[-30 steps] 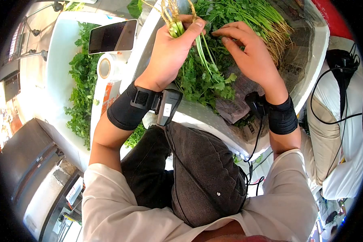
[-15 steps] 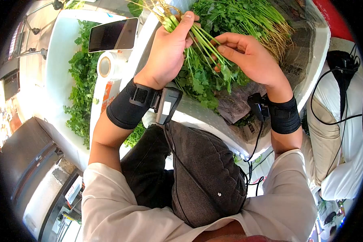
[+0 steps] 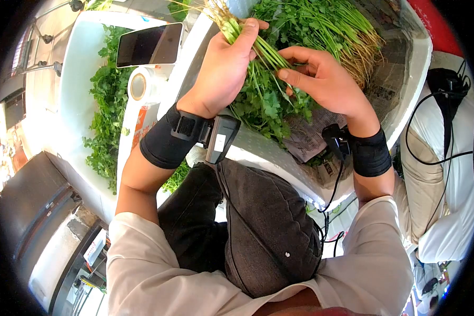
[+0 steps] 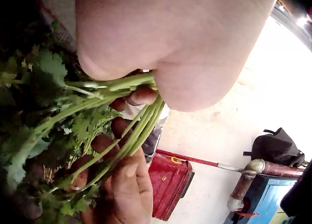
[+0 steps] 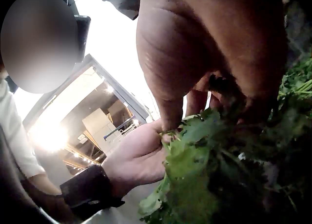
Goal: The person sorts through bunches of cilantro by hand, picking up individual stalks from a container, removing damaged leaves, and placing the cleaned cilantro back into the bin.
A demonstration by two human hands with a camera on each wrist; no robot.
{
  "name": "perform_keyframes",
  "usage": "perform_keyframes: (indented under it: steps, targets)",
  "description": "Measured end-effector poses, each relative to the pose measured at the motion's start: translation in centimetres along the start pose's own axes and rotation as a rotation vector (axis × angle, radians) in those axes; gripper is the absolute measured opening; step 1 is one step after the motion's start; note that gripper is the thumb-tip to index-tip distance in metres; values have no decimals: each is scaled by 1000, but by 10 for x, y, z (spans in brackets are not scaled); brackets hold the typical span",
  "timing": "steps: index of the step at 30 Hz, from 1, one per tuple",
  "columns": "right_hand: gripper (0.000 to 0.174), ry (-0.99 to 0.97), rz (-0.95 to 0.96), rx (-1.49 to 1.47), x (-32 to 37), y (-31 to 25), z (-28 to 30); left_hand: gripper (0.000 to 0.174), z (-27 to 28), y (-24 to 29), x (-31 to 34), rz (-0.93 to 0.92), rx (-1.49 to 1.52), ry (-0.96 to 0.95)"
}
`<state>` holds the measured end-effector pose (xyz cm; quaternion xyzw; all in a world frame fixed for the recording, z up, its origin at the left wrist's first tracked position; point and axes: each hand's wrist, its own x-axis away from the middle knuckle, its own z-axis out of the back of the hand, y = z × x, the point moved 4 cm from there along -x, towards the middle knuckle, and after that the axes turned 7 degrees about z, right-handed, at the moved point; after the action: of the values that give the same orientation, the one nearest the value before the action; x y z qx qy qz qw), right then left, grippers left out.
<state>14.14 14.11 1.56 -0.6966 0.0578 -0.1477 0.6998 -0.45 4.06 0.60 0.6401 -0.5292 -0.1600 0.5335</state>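
In the head view the left hand [image 3: 219, 68] grips a small bunch of leafy herb [image 3: 266, 50] near its pale roots, thumb laid over the stems. Its roots point up and its leaves hang down to the right. The right hand [image 3: 329, 81] pinches at the stems lower down, thumb and fingers around them. In the left wrist view several green stems [image 4: 141, 131] run between the two hands. Leaves [image 5: 190, 170] hang below the right hand in the right wrist view. Behind lies a larger heap of the herb [image 3: 305, 23] with brown roots.
A white foam box [image 3: 413, 100] lined with printed paper holds the heap. At the left, another white box [image 3: 76, 79] holds more greens; a phone [image 3: 150, 46] and a white roll [image 3: 138, 87] rest beside it. Another person's light clothing [image 3: 442, 210] and black cables are at the right.
The right hand has moved left and down, from open beside the bunch to pinching its stems. The left hand has kept its grip, and the stems lie closer together.
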Motion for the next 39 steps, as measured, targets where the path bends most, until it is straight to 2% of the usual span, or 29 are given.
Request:
perform_keyframes:
  steps: [10,17,19,23,26,28,31,34,37,39]
  targets:
    - [26,66,124,48,-3,2,-3,37,-5,-2,0,70,268,-102]
    - [24,110,119,66,0,4,-5,30,1,-7,0,96,79,-156]
    - [24,177,213,292,-1,4,-1,28,2,-6,2,163,11,-87]
    - [23,184,256,418,-2,-10,0,27,-2,-6,-1,53,103,-128]
    - [23,184,372,517,-2,-16,-1,27,2,-10,-2,69,154,-165]
    - [23,181,379,535,-2,-18,-1,28,-4,-4,0,20,152,-153]
    - [24,168,428,571,-2,-18,-3,28,-5,-3,1,43,89,-145]
    - [25,152,426,618,-1,-20,-6,23,-2,-6,-1,143,67,-137]
    - [24,148,436,676,0,-21,-6,15,1,-7,-3,198,344,-51]
    - [20,147,428,569,-1,-23,-4,13,7,-9,-7,177,370,-59]
